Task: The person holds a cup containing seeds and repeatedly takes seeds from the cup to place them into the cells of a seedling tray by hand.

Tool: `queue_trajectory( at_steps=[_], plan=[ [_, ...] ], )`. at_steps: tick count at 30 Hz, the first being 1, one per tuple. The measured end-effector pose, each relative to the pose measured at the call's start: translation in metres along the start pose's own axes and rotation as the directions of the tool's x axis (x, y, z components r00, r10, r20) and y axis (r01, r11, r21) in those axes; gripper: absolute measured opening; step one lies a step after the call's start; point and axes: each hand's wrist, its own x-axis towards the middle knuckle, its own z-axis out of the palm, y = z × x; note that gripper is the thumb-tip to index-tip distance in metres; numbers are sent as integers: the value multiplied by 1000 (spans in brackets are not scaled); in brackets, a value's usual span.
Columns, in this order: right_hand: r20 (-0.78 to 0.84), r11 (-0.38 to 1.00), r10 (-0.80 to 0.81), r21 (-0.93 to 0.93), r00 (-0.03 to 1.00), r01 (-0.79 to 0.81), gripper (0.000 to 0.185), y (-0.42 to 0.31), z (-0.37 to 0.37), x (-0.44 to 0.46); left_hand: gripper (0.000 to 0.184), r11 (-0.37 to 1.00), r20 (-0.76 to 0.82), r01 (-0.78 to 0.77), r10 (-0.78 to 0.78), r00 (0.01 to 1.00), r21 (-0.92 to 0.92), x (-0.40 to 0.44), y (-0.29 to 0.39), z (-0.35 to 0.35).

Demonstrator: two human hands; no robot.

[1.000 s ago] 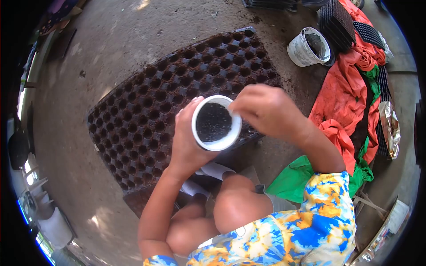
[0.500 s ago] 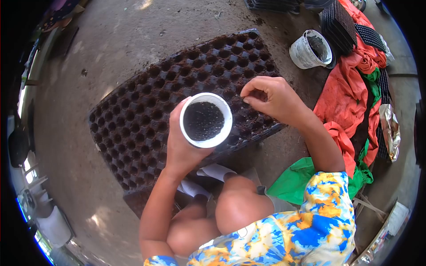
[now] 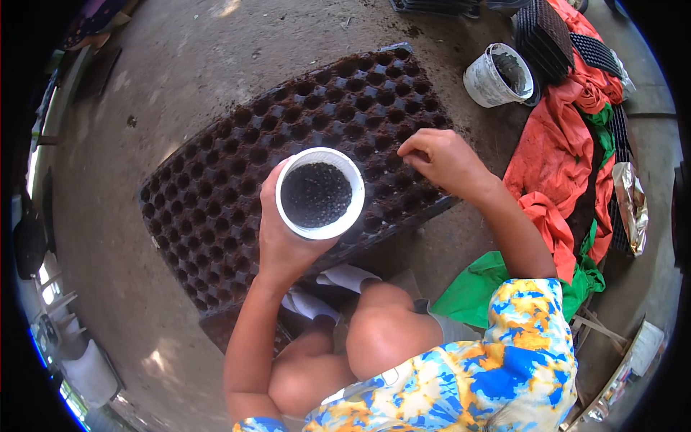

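My left hand (image 3: 284, 245) is wrapped round a white plastic cup (image 3: 355, 201), held upright above the seedling tray. Small, dark, round seeds (image 3: 317, 193) lie inside the cup. To its right, my right hand (image 3: 450, 164) hovers over the tray's right part, thumb and fingers pinched together; whatever may be between the fingertips is too small to make out. Under both hands spreads the black seedling tray (image 3: 216, 189), its many round cells lined with brown soil. The cup and my left hand hide some of the cells.
A dirty white bucket (image 3: 484, 81) stands beyond the tray's right corner, near stacked black trays (image 3: 540, 43). Red sheeting (image 3: 551, 158) and a green sheet (image 3: 471, 291) lie along the right. At the upper left, part of another person (image 3: 93, 25) shows.
My left hand has shifted the cup a little to the left. My right hand has drawn slightly right, away from the cup, with its fingers still pinched.
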Motion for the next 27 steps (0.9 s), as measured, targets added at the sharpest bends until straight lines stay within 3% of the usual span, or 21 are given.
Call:
queue_trajectory(
  at_steps=[1, 3, 4, 6, 8, 9, 13, 16, 19, 22, 27],
  plan=[
    [-38, 1000, -1, 10, 999, 1, 9, -9, -6, 2, 100, 1000, 15, -11, 11, 1000, 16, 0, -1, 1],
    [-15, 984, -177, 5, 984, 177, 13, -38, -14, 5, 98, 998, 44, -33, 31, 999, 47, 2, -1, 6],
    [-5, 965, -262, 2, 965, 262, 16, -52, -12, 5, 98, 987, 78, -64, 53, 996, 151, 4, 4, 8],
    [168, 903, -394, -112, 903, 415, 22, -71, 5, 5, 99, 970, 127, -166, 145, 981, 176, 5, 4, 17],
    [307, 867, -375, -218, 875, 449, 25, -86, 25, 9, 102, 942, 151, -273, 247, 957, 196, 7, 6, 19],
    [213, 828, -479, -214, 852, 518, 23, -89, 36, 18, 102, 944, 145, -257, 230, 962, 207, 6, 6, 21],
    [98, 876, -482, 31, 871, 482, 18, -84, 22, 28, 104, 970, 112, -126, 105, 988, 207, 5, 10, 15],
    [-44, 926, -322, 193, 946, 324, 13, -69, -9, 38, 101, 997, 55, 1, -5, 998, 74, 3, 2, 9],
    [48, 991, -91, 106, 995, 86, 15, -25, -17, 44, 100, 1000, -7, 9, -8, 1000, 6, 3, 2, 4],
    [181, 1000, -14, -4, 983, 15, 18, 8, -3, 38, 101, 999, -24, 14, -13, 1000, 52, 1, -4, -5],
    [172, 990, 122, 55, 978, -133, 19, 15, 0, 36, 103, 999, -26, 19, -18, 1000, 42, 1, -4, -10]
  ],
)
